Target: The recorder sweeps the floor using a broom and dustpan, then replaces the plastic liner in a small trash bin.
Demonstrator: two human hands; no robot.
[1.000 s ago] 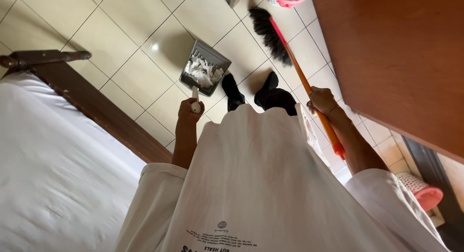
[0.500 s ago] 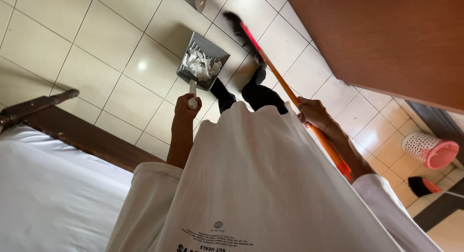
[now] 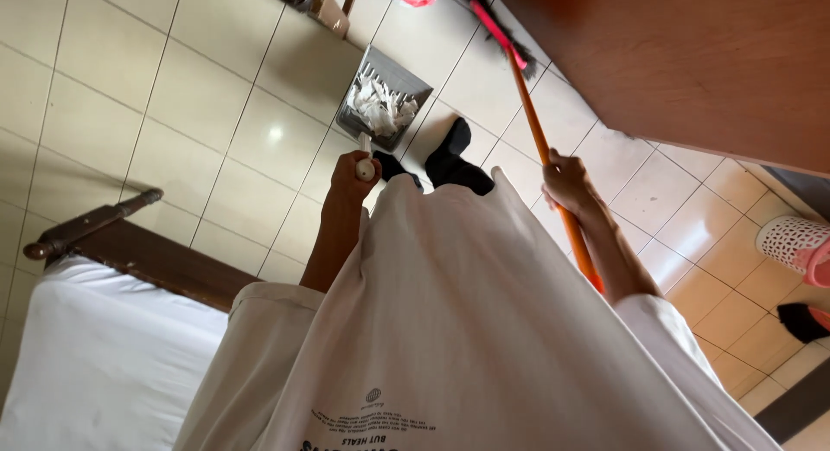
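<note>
Pretty much no packaging, signs or screens in this shot, just one bit of print.

Only label-type thing I can spot is the printed patch on the white shirt [image 3: 484, 330], down at the bottom edge of the view, roughly centre: a small round dark emblem [image 3: 373, 396] with a few short rows of dark lettering [image 3: 373, 419] under it, all upside down from this angle and partly cut off by the frame. No boxes, wrappers, stickers or displays on the floor tiles or the wooden panel that I can make out.
</note>
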